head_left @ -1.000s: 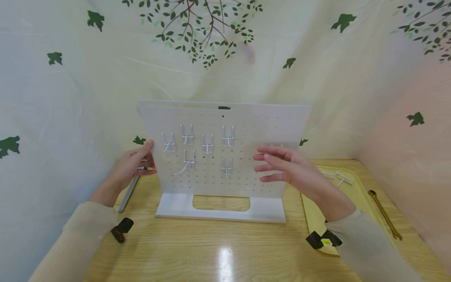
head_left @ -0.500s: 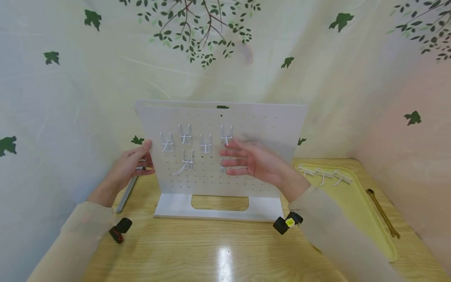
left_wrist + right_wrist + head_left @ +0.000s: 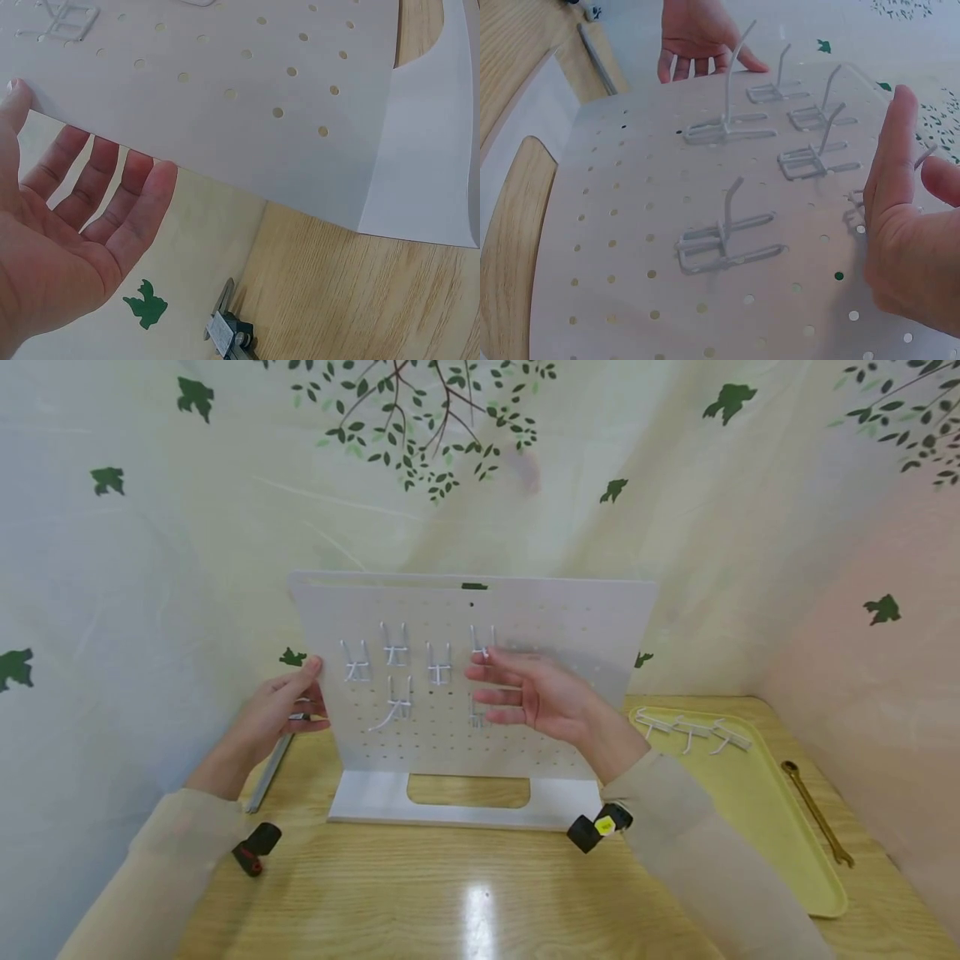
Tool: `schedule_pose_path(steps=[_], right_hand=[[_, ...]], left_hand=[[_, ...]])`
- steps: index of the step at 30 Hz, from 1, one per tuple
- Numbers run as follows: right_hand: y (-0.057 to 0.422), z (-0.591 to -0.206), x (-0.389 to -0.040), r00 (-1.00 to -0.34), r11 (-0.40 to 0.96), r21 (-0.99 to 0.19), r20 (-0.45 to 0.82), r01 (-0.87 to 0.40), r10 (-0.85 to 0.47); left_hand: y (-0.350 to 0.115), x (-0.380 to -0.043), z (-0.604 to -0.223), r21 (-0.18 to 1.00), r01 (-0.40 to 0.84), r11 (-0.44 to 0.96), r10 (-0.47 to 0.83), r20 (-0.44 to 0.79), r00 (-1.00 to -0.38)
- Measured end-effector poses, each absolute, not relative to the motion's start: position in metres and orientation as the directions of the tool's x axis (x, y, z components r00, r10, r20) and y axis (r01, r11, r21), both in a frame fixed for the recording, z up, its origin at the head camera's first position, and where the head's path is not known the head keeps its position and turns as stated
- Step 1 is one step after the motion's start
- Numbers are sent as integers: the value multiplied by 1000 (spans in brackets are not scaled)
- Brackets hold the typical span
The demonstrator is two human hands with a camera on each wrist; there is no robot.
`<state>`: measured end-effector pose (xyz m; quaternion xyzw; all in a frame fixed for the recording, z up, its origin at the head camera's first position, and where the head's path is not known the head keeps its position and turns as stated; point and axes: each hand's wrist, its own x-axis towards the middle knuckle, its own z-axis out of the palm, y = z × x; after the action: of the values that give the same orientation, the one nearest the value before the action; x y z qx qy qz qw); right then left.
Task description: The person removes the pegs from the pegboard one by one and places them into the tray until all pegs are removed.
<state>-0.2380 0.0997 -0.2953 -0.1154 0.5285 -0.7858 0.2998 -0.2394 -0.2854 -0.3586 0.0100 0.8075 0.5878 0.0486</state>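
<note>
Left hand (image 3: 267, 718) pinched pegboard (image 3: 442, 739), left edge; right hand (image 3: 551, 700), fingers extended, partly hid two wire hooks (image 3: 478, 652); contact unclear.

A gold-coloured combination wrench (image 3: 817, 814) lies on the right of the wood-grain tabletop (image 3: 405, 893), ring end farthest away. On the left lies a digital caliper (image 3: 270, 775). Pale backdrop sheeting (image 3: 225, 527) bears leafy branches (image 3: 448, 393) and scattered dark-green birds (image 3: 730, 403); light glares off the tabletop's near part.

I hold the upright white pegboard (image 3: 442, 727) by its left edge; six white wire hooks (image 3: 438, 675) project from its face.
</note>
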Motion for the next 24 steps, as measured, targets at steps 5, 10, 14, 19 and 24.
schedule_pose_path(steps=[5, 10, 14, 19, 24], right_hand=[[96, -293, -237, -802, -274, -891, -147, 362, -579], [95, -292, -236, -816, -285, -884, -162, 370, -555], [95, -292, -236, -829, -306, -878, -160, 368, -537], [92, -292, -235, -846, -319, -874, -170, 367, -506], [89, -294, -234, -859, -317, -873, -195, 372, -473]], left_hand=[[-285, -239, -358, 953, -38, 300, 71, -62, -996], [-284, -239, -358, 957, -31, 289, 74, -55, -996], [-284, -239, -357, 956, -30, 291, 72, -53, -996], [-284, -240, -356, 954, -34, 298, 75, -59, -995], [-284, -239, -357, 957, -41, 289, 69, -63, -996]])
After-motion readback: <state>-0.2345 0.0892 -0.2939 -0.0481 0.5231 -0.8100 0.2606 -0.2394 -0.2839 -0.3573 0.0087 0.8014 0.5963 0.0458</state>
